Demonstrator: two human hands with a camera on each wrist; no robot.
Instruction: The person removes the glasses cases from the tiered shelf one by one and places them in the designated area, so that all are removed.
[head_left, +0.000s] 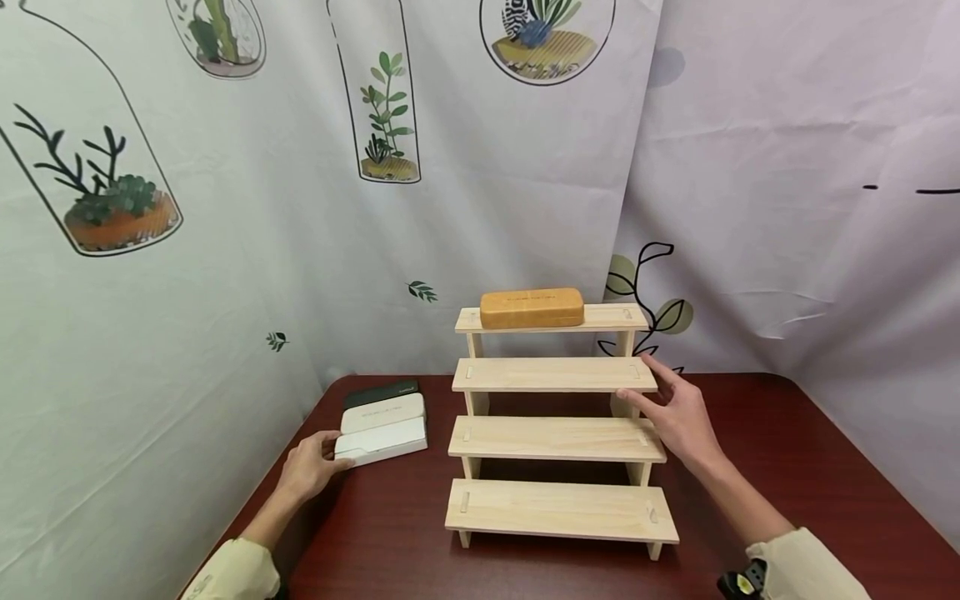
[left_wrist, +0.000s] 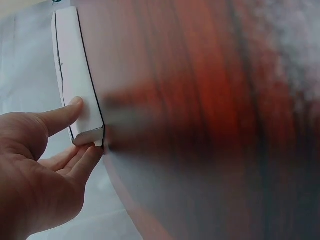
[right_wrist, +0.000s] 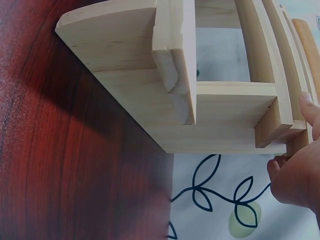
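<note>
At the left of the table, my left hand (head_left: 306,467) holds the near end of a flat white box (head_left: 381,442). The left wrist view has the thumb across the face of the white box (left_wrist: 80,75) and the fingertips at its end flap. A four-tier wooden display shelf (head_left: 555,437) stands upright in the middle. My right hand (head_left: 678,417) grips the right end of its second board from the top, thumb at the front edge and a finger at the back edge. Seen from the right wrist, the hand (right_wrist: 300,175) is partly cut off beside the shelf (right_wrist: 225,115).
A tan glasses case (head_left: 532,308) lies on the top tier. Behind the white box are a white glasses case (head_left: 382,412) and a dark flat case (head_left: 380,393). The dark red table (head_left: 375,525) meets a printed cloth backdrop (head_left: 480,217) at the back and sides.
</note>
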